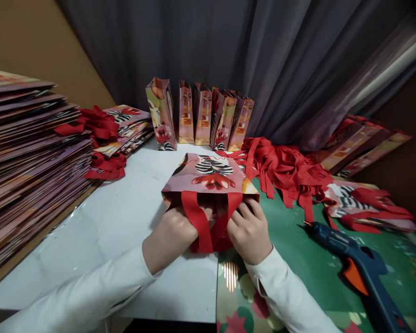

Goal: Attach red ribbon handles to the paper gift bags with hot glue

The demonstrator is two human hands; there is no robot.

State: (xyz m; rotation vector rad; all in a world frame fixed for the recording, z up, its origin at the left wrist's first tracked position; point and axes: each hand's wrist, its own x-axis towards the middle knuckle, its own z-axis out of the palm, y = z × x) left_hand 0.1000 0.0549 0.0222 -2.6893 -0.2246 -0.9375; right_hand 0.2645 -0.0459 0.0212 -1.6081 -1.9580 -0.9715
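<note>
A printed paper gift bag (215, 178) with a zebra pattern lies on its side, its mouth toward me. Red ribbon handles (203, 226) hang from the mouth, looping down between my hands. At the left of the opening, my left hand (176, 231) has its fingers inside the bag, hidden by the paper and ribbon. On the other side my right hand (248, 229) reaches in too, fingers bent at the bag's edge, the tips out of sight. Whether either hand pinches the bag or a ribbon inside cannot be seen. A thin red strand lies across the bag's top.
A blue glue gun (350, 254) with an orange trigger lies at right on the green mat (291, 268). Behind it is a heap of red ribbons (284, 171). Flat bags form a tall stack (31, 175) at left. Several upright bags (203, 115) stand before the grey curtain (180, 41).
</note>
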